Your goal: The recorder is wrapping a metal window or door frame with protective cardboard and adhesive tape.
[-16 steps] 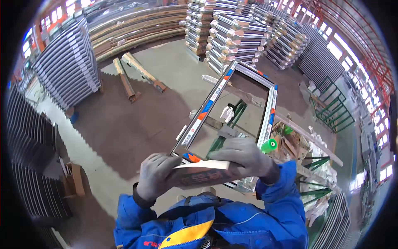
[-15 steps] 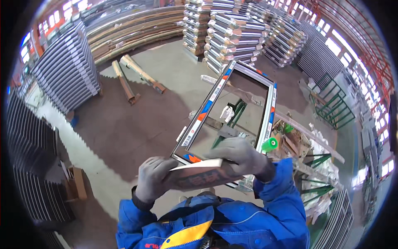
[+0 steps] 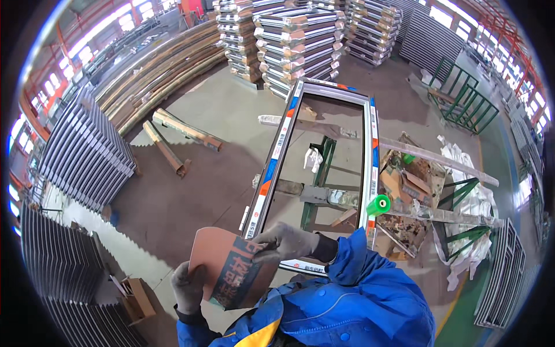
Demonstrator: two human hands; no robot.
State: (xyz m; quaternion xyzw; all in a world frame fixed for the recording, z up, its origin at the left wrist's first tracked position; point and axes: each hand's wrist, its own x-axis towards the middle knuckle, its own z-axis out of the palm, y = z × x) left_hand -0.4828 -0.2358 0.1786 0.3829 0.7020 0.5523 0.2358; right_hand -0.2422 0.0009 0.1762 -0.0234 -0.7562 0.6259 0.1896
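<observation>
Both of my hands wear grey gloves and hold a brown cardboard piece (image 3: 218, 254) with a dark printed band. My left hand (image 3: 189, 287) is closed on its left edge, thumb on the face. At the opposite edge, my right hand (image 3: 284, 242) pinches the cardboard, fingers over the printed band. Just beyond lies a large rectangular metal frame (image 3: 272, 168), its sides covered in white, blue and orange film. The cardboard and right hand hide part of its near left corner. A green roll (image 3: 380, 205) sits by the frame's right side.
Wrapped beams (image 3: 341, 198) on green metal stands (image 3: 324, 165) support the frame. Scraps and cardboard (image 3: 404, 185) lie to its right, beside white plastic sheeting (image 3: 462, 231). Stacked frames (image 3: 87, 153) stand left. Two long cardboard pieces (image 3: 191, 130) lie on the floor.
The cardboard was held nearly edge-on at the frame's near end. It has moved down and left and tilted, showing its printed face. Both hands moved with it, and the view has shifted.
</observation>
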